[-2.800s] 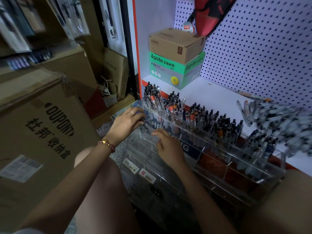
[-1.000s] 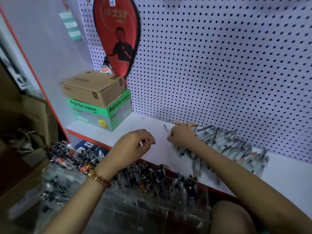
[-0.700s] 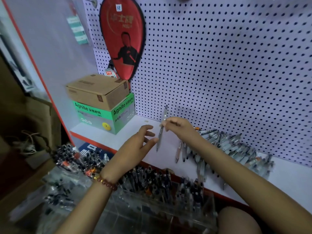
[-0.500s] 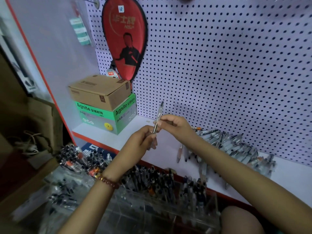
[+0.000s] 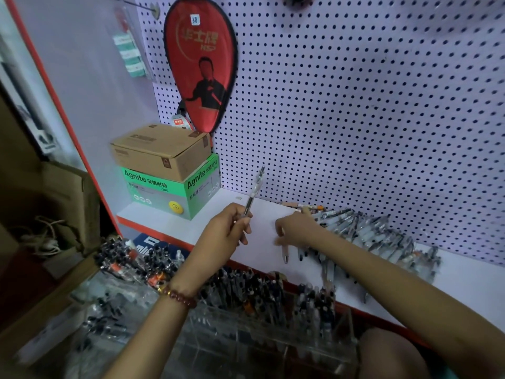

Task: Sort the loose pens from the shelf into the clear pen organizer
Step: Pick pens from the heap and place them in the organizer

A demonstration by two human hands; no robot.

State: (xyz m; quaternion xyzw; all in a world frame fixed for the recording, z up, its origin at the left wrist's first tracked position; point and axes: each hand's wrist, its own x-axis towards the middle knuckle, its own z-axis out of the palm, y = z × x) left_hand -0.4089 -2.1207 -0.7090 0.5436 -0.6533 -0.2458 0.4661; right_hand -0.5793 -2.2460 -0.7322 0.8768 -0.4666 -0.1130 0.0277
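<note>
Head camera: left hand (image 5: 226,233) holds one pen (image 5: 252,192), right hand (image 5: 297,228) on the loose pile

From my seat, the left hand sits just left of frame centre, above the front edge of the white shelf (image 5: 464,283). Its thumb and curled fingers pinch the lower barrel of the pen, which is clear-bodied and leans up toward 1 o'clock, with its top against the pegboard (image 5: 355,105). A bead bracelet (image 5: 180,295) circles that wrist.

The right hand lies at 3 o'clock of the left, the two apart. Its knuckles are up and its fingers bend down onto the near end of the loose pens (image 5: 369,233). Motion blur hides the fingertips, so I cannot tell whether they grip a pen or only touch. One pinkish pen (image 5: 285,253) pokes out beneath the hand toward 6 o'clock.

The loose pens fan out along the shelf toward 3 o'clock. At 6 o'clock, below the shelf edge, the clear pen organizer (image 5: 300,348) holds rows of upright pens. At 10 o'clock a brown carton (image 5: 161,151) rests on a green box (image 5: 169,192), under a red paddle cover (image 5: 200,64).
</note>
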